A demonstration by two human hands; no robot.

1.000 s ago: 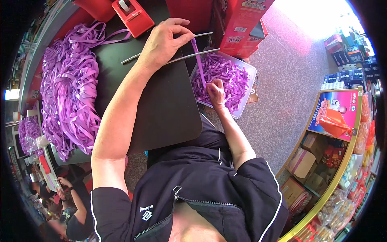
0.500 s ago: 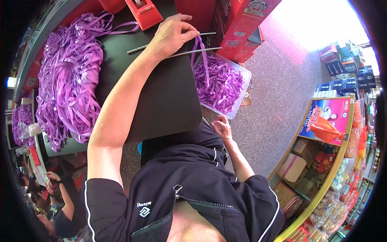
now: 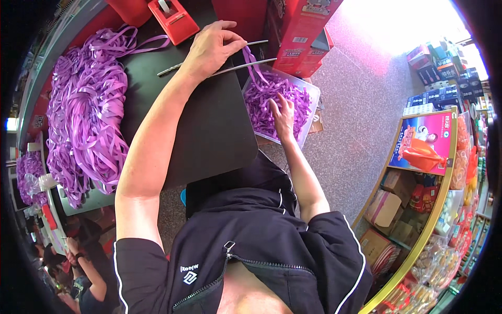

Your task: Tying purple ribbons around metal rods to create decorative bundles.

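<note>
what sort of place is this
Probably a small shop, with handwork going on at a table. A gold-edged display case stands at right, packaged boxes are stacked beyond it, and a big heap of purple ribbon lies on the dark table.

1. Ribbon bundle (image 3: 89,115), on your left: smooth purple ribbon, satin sheen.
2. Ribbon strip (image 3: 251,59) and cut ribbon pieces (image 3: 259,107), before you: same glossy finish.
3. Tub (image 3: 315,94): translucent plastic, smooth.
4. Rods (image 3: 246,66): grey metal, dull shine.
5. Your desk (image 3: 219,131): black, matt, smooth top.
6. Tape dispenser (image 3: 175,22): red plastic, glossy.
7. Tall box (image 3: 299,39): red printed card, slight gloss.
8. Floor (image 3: 358,94): speckled, stone-like, shiny under the light.
9. Your jacket (image 3: 230,222): black matt cloth; zip (image 3: 277,266), metallic-looking.
10. Cabinet frame (image 3: 415,275): gold-coloured, metallic sheen.
</note>
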